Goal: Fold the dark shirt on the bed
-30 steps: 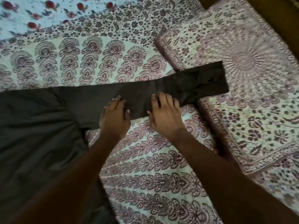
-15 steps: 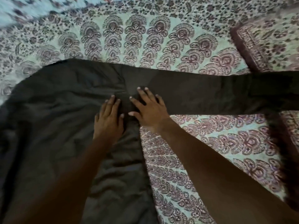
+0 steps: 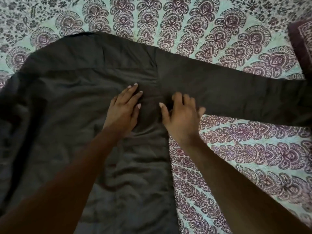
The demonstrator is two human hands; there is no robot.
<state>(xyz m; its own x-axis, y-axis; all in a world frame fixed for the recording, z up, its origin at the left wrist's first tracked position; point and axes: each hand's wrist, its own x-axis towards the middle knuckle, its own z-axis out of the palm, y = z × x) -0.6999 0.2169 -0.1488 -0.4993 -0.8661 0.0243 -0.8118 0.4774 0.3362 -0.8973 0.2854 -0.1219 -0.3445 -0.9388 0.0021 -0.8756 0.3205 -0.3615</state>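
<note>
One dark shirt lies spread across the left and centre of the frame, its one visible sleeve stretching right. Both hands have slid off the sleeve to the armpit seam since a second ago. Left hand presses flat, fingers straight; right hand, blurred, fingers spread flat. One patterned bed beneath, one pillow upper right.

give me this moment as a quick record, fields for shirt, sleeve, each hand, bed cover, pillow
shirt: dark shirt spread flat on the bed, body wrinkled
sleeve: sleeve stretched out to the right, not folded in
left hand: left hand flat on the shirt body near the armhole, fingers straight
right hand: right hand pressing at the sleeve's base, blurred
bed cover: patterned bedspread under the shirt
pillow: pillow at the right edge, partly out of frame
</note>
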